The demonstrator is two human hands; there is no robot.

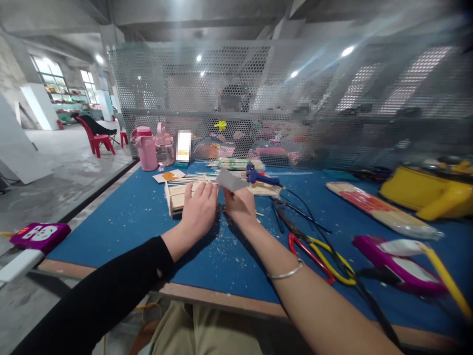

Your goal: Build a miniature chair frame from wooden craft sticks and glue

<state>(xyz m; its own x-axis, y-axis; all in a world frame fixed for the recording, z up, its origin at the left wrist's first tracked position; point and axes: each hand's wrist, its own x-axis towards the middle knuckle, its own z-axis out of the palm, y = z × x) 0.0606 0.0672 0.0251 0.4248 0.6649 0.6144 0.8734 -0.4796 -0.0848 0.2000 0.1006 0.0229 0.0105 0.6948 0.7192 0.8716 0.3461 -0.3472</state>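
Observation:
My left hand (199, 204) lies palm-down with closed fingers pressing on a flat panel of wooden sticks (176, 196) on the blue table (121, 222). My right hand (240, 204) is closed on a grey flat blade-like piece (229, 180), held just right of the panel. A silver bangle sits on my right wrist. Wood chips are scattered on the blue surface around both hands.
A blue glue gun (256, 176) lies behind my right hand with black cables trailing right. Red and yellow-handled cutters (318, 251), a packet of sticks (384, 209), a purple device (399, 266) and a yellow bag (424, 192) are to the right. Pink bottles (146, 148) stand at the mesh screen; a person sits behind it.

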